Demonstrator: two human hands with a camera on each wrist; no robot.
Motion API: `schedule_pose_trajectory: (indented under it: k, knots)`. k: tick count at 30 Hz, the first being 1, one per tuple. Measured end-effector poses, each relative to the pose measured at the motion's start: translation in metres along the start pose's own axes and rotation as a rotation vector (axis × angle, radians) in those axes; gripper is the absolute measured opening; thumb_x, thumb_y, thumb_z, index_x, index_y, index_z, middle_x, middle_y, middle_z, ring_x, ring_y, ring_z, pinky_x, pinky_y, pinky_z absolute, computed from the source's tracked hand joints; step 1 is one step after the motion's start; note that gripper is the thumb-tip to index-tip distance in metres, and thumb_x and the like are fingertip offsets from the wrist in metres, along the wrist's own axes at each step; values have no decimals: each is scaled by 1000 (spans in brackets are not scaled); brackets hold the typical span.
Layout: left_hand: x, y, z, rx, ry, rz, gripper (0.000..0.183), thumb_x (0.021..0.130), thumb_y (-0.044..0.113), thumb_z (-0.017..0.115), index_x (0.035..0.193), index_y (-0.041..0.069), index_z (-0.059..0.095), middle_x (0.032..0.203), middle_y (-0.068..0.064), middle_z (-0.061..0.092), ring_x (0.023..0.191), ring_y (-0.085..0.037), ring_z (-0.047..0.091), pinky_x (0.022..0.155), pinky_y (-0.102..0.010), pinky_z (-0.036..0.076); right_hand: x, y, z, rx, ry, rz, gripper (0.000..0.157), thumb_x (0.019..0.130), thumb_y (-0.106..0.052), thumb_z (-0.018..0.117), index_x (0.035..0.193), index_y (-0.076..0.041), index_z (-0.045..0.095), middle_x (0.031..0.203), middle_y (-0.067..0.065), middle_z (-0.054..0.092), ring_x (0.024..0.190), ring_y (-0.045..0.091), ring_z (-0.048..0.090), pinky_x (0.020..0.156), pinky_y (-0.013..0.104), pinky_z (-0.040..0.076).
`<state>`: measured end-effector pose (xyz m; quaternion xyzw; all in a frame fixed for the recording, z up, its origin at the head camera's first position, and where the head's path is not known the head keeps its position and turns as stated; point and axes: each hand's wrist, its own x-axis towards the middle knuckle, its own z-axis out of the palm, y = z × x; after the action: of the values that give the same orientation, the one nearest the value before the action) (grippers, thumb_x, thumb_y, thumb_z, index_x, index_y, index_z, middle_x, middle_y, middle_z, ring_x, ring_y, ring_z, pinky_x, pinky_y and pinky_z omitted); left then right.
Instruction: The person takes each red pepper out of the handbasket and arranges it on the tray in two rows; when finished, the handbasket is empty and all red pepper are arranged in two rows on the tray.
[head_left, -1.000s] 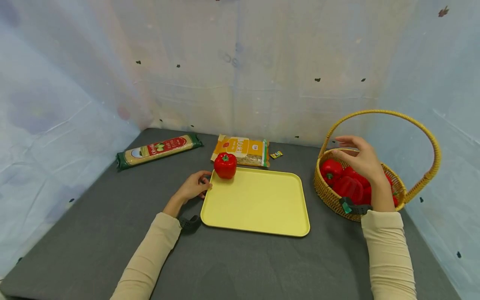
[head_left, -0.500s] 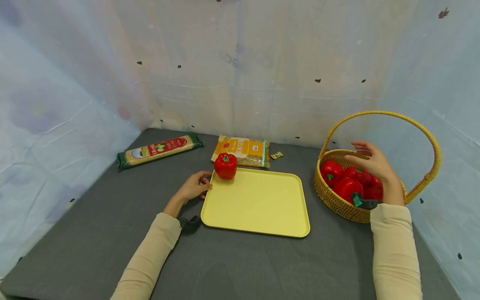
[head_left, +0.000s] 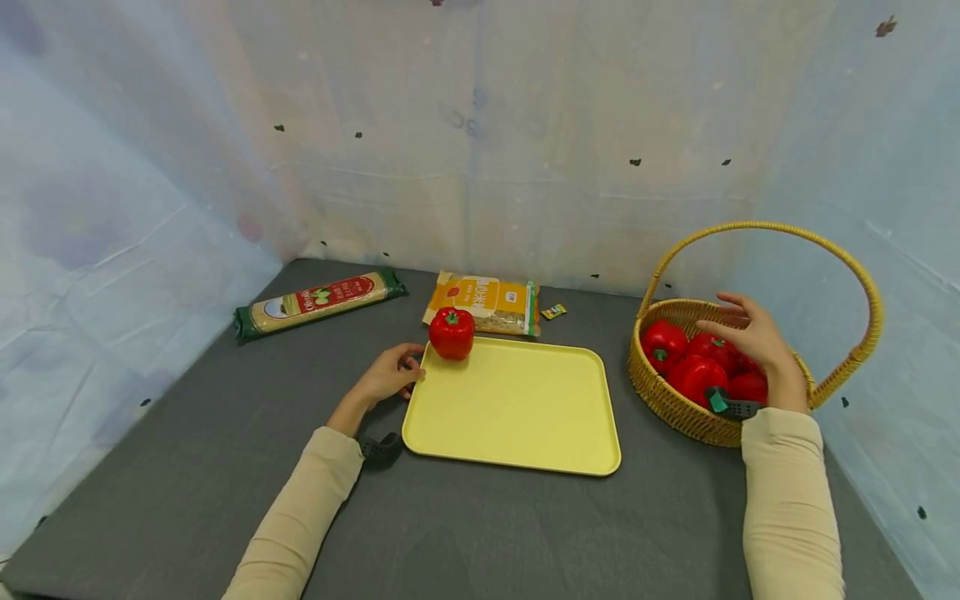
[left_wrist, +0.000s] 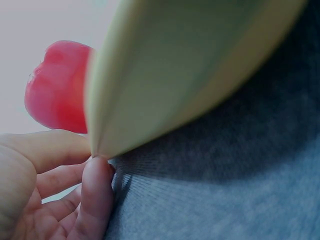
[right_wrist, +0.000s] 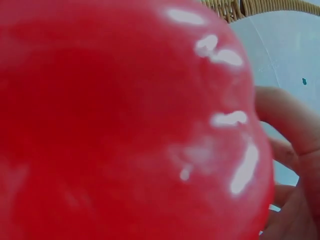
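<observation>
In the head view, my left hand [head_left: 386, 372] is at the left edge of a yellow tray [head_left: 517, 408]. The left wrist view shows its thumb [left_wrist: 97, 192] and a finger meeting at the tray's rim [left_wrist: 100, 145], pinching it. A red bell pepper [head_left: 452, 333] stands on the tray's back left corner, stem up. My right hand [head_left: 757, 335] hovers over the right part of a wicker basket [head_left: 675, 408], thumb and fingers apart. Several red bell peppers [head_left: 696, 375] lie in the basket; one large pepper [right_wrist: 125, 120] fills most of the right wrist view and partly hides the right hand.
The basket's tall handle [head_left: 757, 225] arches over the right hand. Behind the tray lie an orange-and-clear grain packet [head_left: 487, 302] and a small yellow sachet [head_left: 553, 311]. A long green-ended pasta packet [head_left: 318, 302] lies at the back left of the grey table [head_left: 480, 533].
My right hand has moved right over the basket and slightly lower, uncovering more of the peppers. The left hand, the tray and the pepper on it have stayed in place.
</observation>
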<state>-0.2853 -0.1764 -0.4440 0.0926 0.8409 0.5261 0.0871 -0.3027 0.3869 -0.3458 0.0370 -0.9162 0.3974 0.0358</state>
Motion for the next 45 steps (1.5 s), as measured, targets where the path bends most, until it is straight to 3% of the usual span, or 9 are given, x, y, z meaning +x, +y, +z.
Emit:
schedule_pose_trajectory:
  k: [9, 16, 26, 32, 39, 45]
  knots:
    - [1, -3, 0, 7, 0, 4, 47, 92, 10, 58, 134, -2, 42, 90, -13, 54, 65, -18, 54, 53, -31, 53, 0, 1, 1, -87, -47, 49, 84, 85, -39, 66, 144, 3, 24, 137, 37, 31, 124, 50, 31, 98, 62, 30]
    - [1, -3, 0, 14, 1, 1, 47, 91, 10, 59, 134, -2, 42, 91, -13, 54, 65, -17, 54, 53, -32, 53, -1, 2, 0, -152, -119, 114, 92, 84, -48, 64, 146, 3, 20, 140, 37, 26, 127, 50, 26, 101, 64, 25]
    - [1, -3, 0, 20, 2, -3, 47, 91, 10, 59, 134, -1, 42, 91, -13, 54, 65, -17, 53, 53, -31, 53, -4, 1, -2, -303, -236, 196, 94, 82, -62, 56, 139, 8, 28, 136, 36, 30, 117, 47, 34, 94, 61, 34]
    - [1, -3, -1, 12, 0, -6, 47, 92, 11, 59, 134, -1, 42, 91, -13, 53, 65, -17, 53, 53, -31, 53, -5, -2, -2, -375, -257, 189, 94, 82, -62, 55, 133, 14, 32, 130, 35, 34, 109, 45, 38, 91, 59, 38]
    - [2, -3, -1, 10, 0, -9, 47, 91, 11, 59, 134, -1, 42, 91, -13, 53, 64, -17, 53, 53, -30, 53, -5, -4, -3, -375, -254, 197, 95, 81, -63, 56, 133, 14, 33, 126, 34, 36, 106, 42, 40, 88, 55, 42]
    - [2, -2, 0, 2, -6, -5, 48, 91, 10, 59, 134, -2, 42, 91, -14, 54, 65, -18, 53, 52, -30, 52, -8, -4, -3, -257, -232, 237, 100, 79, -64, 57, 138, 11, 27, 124, 29, 38, 105, 38, 43, 75, 38, 51]
